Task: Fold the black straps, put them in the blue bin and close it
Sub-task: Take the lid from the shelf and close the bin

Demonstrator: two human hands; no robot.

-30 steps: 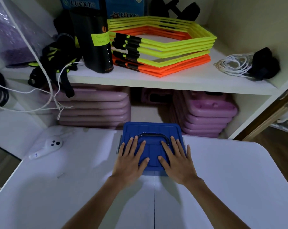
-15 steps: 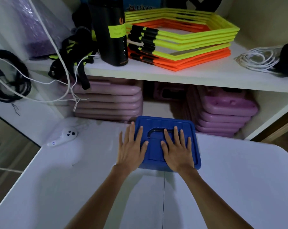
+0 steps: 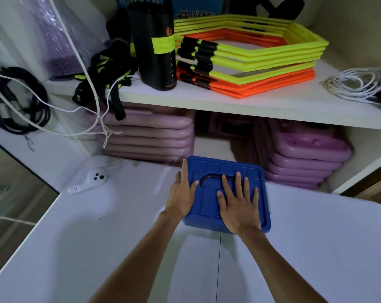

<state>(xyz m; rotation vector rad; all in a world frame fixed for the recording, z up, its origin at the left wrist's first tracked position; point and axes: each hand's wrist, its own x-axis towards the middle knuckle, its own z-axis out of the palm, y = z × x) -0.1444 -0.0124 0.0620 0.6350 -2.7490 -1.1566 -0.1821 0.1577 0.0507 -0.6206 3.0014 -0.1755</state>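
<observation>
Lid (image 3: 223, 169) sits on the blue bin (image 3: 207, 226), flush as far as I can see. Bin is on the white table (image 3: 316, 248) at the far edge, just in front of the shelving unit. Black carry handle (image 3: 209, 177) lies folded flat in the lid recess.

My right hand (image 3: 240, 204) is flat on the lid, palm down, fingers spread, fingertips reaching the handle. Not gripping anything.

My left hand (image 3: 182, 196) is at the bin's left edge, fingers extended along the side, thumb hooked over onto the lid top. Open too, bracing rather than clasping.

Black straps: none visible, bin contents hidden under the lid.

Around it: a white controller (image 3: 90, 180) lies on the table to the left, well apart from the bin. Stacked pink cases (image 3: 305, 158) fill the lower shelf behind. Upper shelf (image 3: 250, 106) carries yellow and orange hexagon rings (image 3: 250, 60), a tall black cylinder (image 3: 155, 47) with a yellow label, a tangle of black and yellow harness (image 3: 104, 79), and a coil of white cable (image 3: 355, 84) at the right.
</observation>
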